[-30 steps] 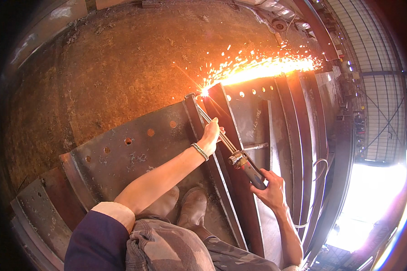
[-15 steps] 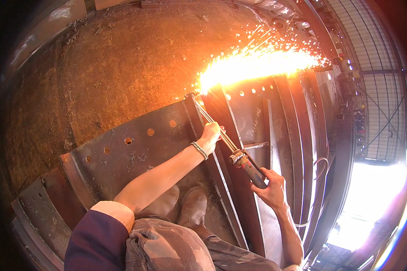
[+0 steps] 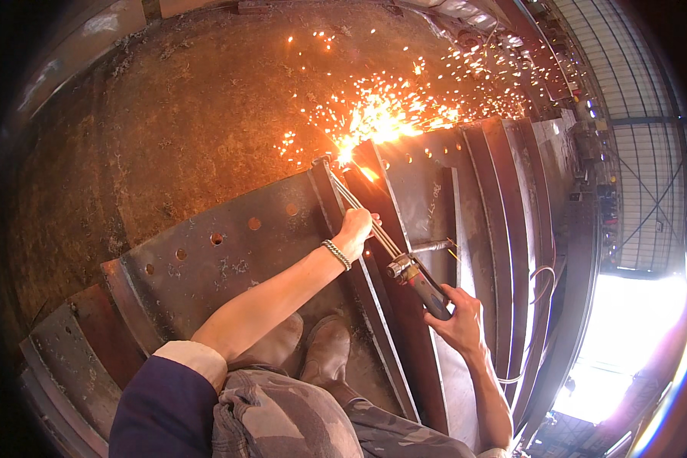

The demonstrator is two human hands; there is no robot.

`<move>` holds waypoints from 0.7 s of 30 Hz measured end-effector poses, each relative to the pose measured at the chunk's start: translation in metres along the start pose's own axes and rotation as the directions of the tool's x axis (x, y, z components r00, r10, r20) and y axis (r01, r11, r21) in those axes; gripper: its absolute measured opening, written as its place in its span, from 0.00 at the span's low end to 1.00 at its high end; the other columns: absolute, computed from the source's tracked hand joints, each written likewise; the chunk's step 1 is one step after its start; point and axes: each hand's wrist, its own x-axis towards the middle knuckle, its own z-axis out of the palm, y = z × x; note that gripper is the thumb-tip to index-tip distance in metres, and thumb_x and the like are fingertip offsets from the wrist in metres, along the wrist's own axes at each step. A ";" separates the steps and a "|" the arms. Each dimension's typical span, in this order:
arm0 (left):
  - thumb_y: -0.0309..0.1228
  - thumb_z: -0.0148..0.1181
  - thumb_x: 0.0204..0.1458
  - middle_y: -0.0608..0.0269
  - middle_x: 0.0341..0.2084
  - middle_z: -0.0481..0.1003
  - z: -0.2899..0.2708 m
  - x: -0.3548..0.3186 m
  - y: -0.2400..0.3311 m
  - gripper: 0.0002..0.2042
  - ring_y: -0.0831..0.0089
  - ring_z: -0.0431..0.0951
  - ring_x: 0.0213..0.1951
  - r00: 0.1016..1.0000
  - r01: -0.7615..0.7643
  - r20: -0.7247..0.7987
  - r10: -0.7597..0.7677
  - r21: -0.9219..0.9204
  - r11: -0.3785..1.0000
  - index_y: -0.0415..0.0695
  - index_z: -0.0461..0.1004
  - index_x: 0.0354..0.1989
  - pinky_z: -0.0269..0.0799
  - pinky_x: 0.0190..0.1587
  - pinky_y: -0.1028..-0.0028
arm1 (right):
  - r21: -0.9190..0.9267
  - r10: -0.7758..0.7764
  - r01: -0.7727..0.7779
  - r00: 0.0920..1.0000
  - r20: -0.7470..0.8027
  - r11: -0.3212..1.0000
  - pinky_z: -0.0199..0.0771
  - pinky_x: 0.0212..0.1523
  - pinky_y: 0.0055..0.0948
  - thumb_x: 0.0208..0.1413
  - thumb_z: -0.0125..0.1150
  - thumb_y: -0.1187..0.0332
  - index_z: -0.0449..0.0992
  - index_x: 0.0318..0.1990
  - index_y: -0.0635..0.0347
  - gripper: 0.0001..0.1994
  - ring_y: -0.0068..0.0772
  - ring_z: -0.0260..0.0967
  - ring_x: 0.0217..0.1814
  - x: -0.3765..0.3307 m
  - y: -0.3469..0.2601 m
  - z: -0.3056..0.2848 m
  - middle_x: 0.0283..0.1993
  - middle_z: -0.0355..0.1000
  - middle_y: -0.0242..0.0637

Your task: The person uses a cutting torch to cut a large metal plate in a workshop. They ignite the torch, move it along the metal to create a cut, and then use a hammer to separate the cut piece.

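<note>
Both my hands hold a cutting torch (image 3: 405, 269) that slants up and to the left. My left hand (image 3: 356, 230) is wrapped round its thin metal tubes, a braided bracelet on the wrist. My right hand (image 3: 458, 319) grips the dark handle at the lower end. The torch's tip is at the far end of an upright steel flange (image 3: 334, 191), where a bright glow and orange sparks (image 3: 382, 118) burst up and to the right. Beside it, the edge of a dark steel beam (image 3: 370, 156) glows orange. Glare hides the exact cutting spot.
To the left lies a steel web plate (image 3: 229, 263) with a row of round holes. Beyond it spreads a rusty brown surface (image 3: 206, 114) with scattered debris. Several more steel beams (image 3: 504, 229) stand at the right, a thin hose (image 3: 543, 286) near them. My boots (image 3: 328, 347) rest between the flanges.
The long white-orange stream of sparks has shrunk to a smaller burst, with loose sparks now scattering up and to the left. My hands and the torch have hardly moved.
</note>
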 end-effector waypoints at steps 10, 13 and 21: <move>0.26 0.41 0.64 0.52 0.43 0.79 0.000 -0.003 0.002 0.10 0.63 0.82 0.45 1.000 0.010 0.011 -0.010 0.001 1.000 0.39 0.64 0.50 0.77 0.50 0.61 | 0.038 -0.090 0.092 0.994 -0.061 0.995 0.76 0.39 0.39 0.38 0.74 0.65 0.80 0.50 0.67 0.27 0.44 0.76 0.33 -0.001 0.009 0.006 0.34 0.76 0.47; 0.26 0.40 0.64 0.53 0.43 0.79 0.000 -0.006 0.003 0.10 0.63 0.82 0.45 1.000 0.006 0.013 -0.006 0.003 1.000 0.39 0.64 0.51 0.76 0.51 0.60 | 0.023 -0.029 0.029 0.999 -0.031 0.999 0.76 0.38 0.39 0.38 0.75 0.64 0.80 0.49 0.66 0.27 0.45 0.76 0.33 -0.003 0.006 0.004 0.33 0.75 0.46; 0.25 0.40 0.65 0.52 0.43 0.80 0.001 -0.008 0.003 0.12 0.64 0.82 0.46 1.000 0.005 0.022 -0.005 -0.004 1.000 0.38 0.64 0.53 0.76 0.52 0.60 | 0.024 0.018 -0.017 1.000 -0.014 1.000 0.75 0.37 0.40 0.39 0.75 0.63 0.80 0.50 0.65 0.27 0.45 0.76 0.32 -0.003 0.002 -0.001 0.33 0.75 0.46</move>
